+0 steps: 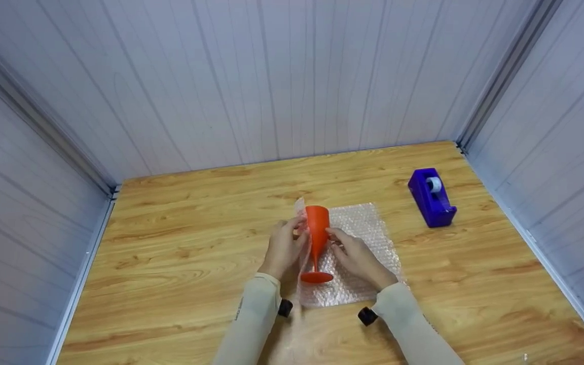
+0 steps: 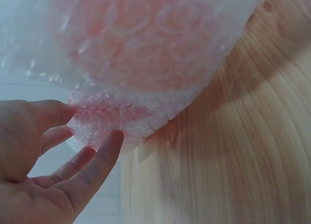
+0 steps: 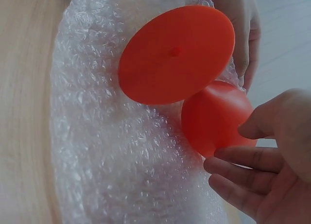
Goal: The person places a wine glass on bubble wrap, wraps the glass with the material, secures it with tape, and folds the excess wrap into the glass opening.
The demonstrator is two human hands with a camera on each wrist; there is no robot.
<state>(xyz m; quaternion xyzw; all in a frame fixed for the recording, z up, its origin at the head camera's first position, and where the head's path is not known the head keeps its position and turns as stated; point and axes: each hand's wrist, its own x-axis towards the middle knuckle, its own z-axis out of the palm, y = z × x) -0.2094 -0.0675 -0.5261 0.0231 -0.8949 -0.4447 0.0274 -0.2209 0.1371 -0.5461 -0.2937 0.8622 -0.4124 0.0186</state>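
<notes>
An orange plastic goblet [image 1: 317, 223] lies with its bowl away from me and its round foot [image 3: 170, 59] towards me. Under it spreads a sheet of clear bubble wrap [image 1: 365, 228], its left edge raised along the goblet's side. My left hand [image 1: 283, 247] holds that raised edge near the bowl, fingertips on the wrap. In the left wrist view the wrap [image 2: 146, 44] covers the goblet, whose orange shows through. From the right, my right hand [image 1: 358, 257] grips the bowl between thumb and fingers, as the right wrist view shows.
A blue tape dispenser [image 1: 431, 197] with a roll of tape [image 1: 434, 184] stands at the right rear of the wood-grain table [image 1: 185, 253]. Pale panel walls [image 1: 292, 86] enclose the table at the back and both sides.
</notes>
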